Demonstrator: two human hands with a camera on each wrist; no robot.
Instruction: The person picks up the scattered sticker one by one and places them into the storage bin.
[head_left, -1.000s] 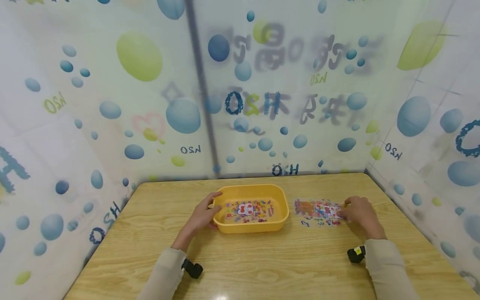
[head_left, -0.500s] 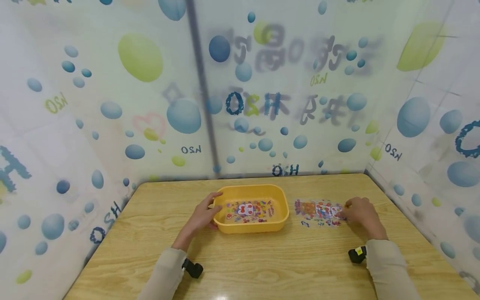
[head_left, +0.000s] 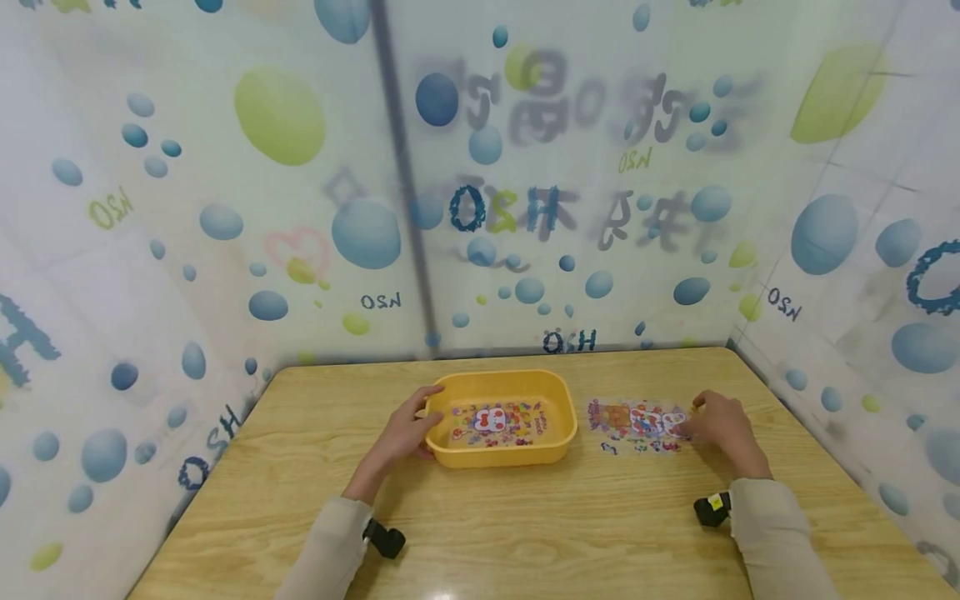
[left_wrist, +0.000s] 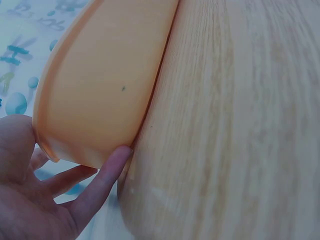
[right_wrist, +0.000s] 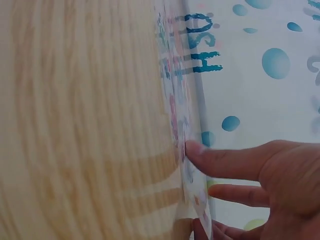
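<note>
A shallow yellow plastic tray (head_left: 442,457) sits on the wooden table, its end wall (left_wrist: 100,90) filling much of the left wrist view. My left hand (head_left: 405,432) grips the tray's left end, thumb over the rim and fingers on the outer wall. Inside lies a clear sheet with colourful cartoon prints (head_left: 491,419). To the right of the tray is a clear cartoon-printed plastic sheet (head_left: 637,421). My right hand (head_left: 723,429) pinches its right edge. In the right wrist view, the thumb (right_wrist: 200,152) presses on the sheet's face and a fingertip shows behind its lower edge.
The wooden table (head_left: 510,533) has its far edge against a curtain (head_left: 315,167) printed with blue and green bubbles. More of this printed sheeting hangs at both sides. Each wrist wears a small black camera, such as the one on the right (head_left: 711,510).
The print on the right-hand sheet looked blurred a second ago and is sharp now. Both hands keep their places, and the tray has not moved.
</note>
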